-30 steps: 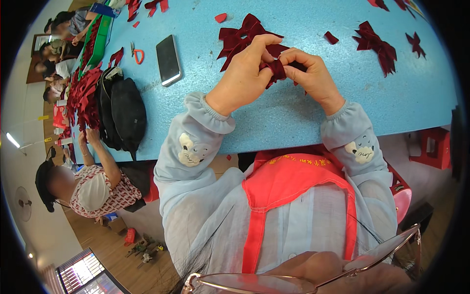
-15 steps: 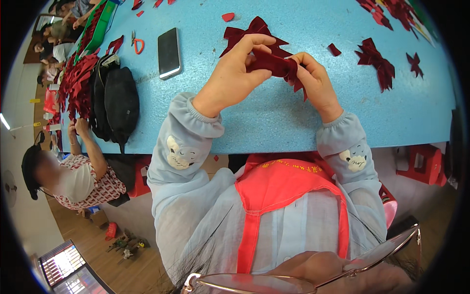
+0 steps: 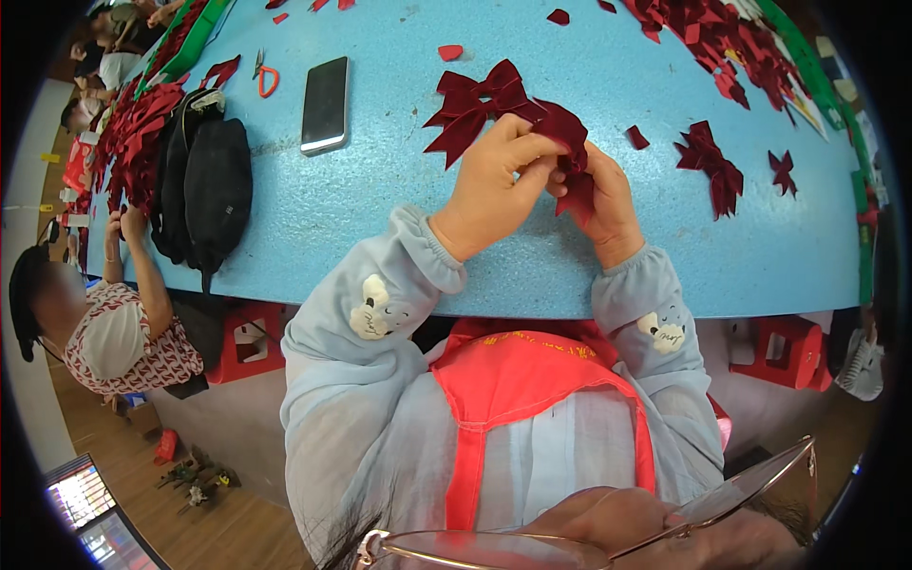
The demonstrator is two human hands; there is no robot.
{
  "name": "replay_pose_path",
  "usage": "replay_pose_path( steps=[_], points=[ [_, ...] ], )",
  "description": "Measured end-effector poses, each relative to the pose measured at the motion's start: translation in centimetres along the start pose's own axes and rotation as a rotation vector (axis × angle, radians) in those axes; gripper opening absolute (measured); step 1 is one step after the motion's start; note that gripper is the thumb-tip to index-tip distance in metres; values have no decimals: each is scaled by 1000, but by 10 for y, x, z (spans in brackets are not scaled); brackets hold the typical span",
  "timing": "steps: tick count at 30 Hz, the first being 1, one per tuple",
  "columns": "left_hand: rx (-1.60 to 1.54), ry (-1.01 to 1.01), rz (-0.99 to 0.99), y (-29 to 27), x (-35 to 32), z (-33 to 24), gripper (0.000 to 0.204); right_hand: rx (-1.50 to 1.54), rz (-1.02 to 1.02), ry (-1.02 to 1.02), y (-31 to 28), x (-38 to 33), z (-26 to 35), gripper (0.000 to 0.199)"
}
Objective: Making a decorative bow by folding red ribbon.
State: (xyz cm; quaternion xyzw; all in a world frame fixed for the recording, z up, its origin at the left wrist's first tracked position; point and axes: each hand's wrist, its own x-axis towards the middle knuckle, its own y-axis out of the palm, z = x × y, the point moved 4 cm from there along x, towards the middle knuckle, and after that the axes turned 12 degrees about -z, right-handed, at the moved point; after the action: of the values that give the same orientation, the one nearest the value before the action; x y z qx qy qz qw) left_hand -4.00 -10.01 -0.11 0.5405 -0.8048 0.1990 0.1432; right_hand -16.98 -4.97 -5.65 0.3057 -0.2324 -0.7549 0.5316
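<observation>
Both hands are closed on a dark red velvet ribbon [image 3: 562,123], held a little above the blue table. My left hand [image 3: 503,185] pinches it from the left, thumb and index finger together at its middle. On the other side my right hand [image 3: 611,204] grips it, partly hidden behind the ribbon's hanging tail. Just beyond my left hand lies a dark red velvet bow [image 3: 465,109] with pointed tails. A small ribbon scrap [image 3: 637,138], a larger bow [image 3: 711,169] and a small bow [image 3: 782,173] lie to the right.
A phone [image 3: 325,104], orange-handled snips [image 3: 267,80] and a black pouch [image 3: 218,195] lie left on the table [image 3: 380,256]. Red ribbon pieces [image 3: 142,133] heap farther left, beside a seated person [image 3: 119,323]. More bows [image 3: 722,43] pile at the far right. Red stools [image 3: 779,351] stand below the edge.
My left hand has moved right and closed in toward my right hand, its spread fingers now pinching the ribbon. The bow behind shows more fully. The whole view has shifted slightly.
</observation>
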Motion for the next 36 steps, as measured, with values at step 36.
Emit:
replay_pose_path(
  steps=[36],
  points=[
    [-163, -314, 10, -8, 0, 21, 11, 116, 70, 125, -2, 0, -6, 22]
  ],
)
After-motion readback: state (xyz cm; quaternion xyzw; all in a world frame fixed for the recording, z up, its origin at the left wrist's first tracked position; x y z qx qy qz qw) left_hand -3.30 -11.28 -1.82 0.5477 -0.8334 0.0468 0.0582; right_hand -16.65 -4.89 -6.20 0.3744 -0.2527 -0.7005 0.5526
